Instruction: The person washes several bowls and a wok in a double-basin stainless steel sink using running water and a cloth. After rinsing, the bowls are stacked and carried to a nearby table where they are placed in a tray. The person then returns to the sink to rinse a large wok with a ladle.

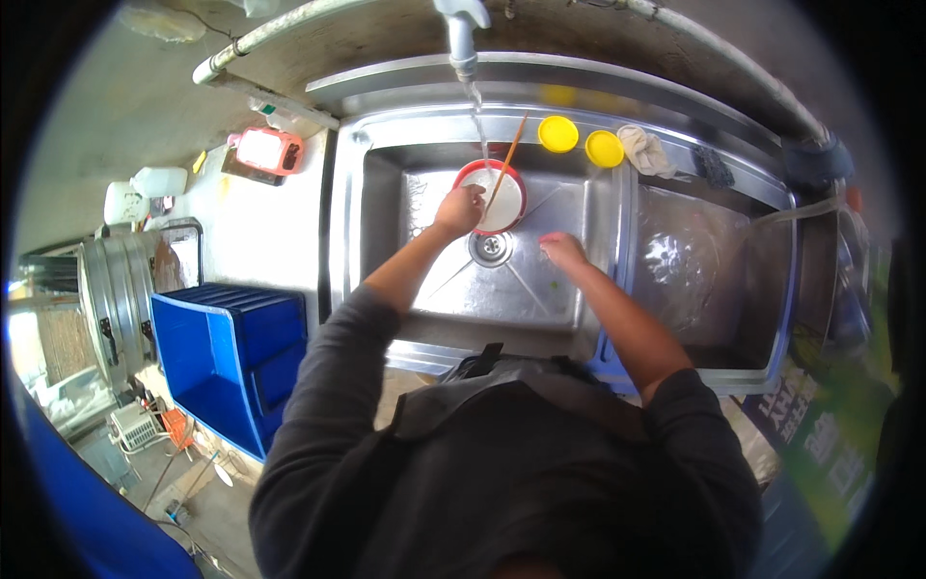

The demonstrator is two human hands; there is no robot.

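Note:
A round container with a red rim (524,206) and pale contents sits in the left basin of a stainless steel sink (506,300). Water (478,123) runs from the grey tap (461,47) into it. A thin wooden stick (511,153) leans in the container, its upper end over the sink's back ledge. My left hand (460,210) is at the container's left rim with fingers curled; whether it grips the rim is hidden. Over the basin, right of the drain (492,247), my right hand (564,250) hangs apart from the container, with no object visible in it.
On the back ledge lie two yellow lids (558,134), a crumpled pale cloth (645,150) and a dark scouring pad (712,168). A hose (803,211) reaches over the right basin (767,318). Leftward are a blue crate (275,340) and a pink-red jug (269,150).

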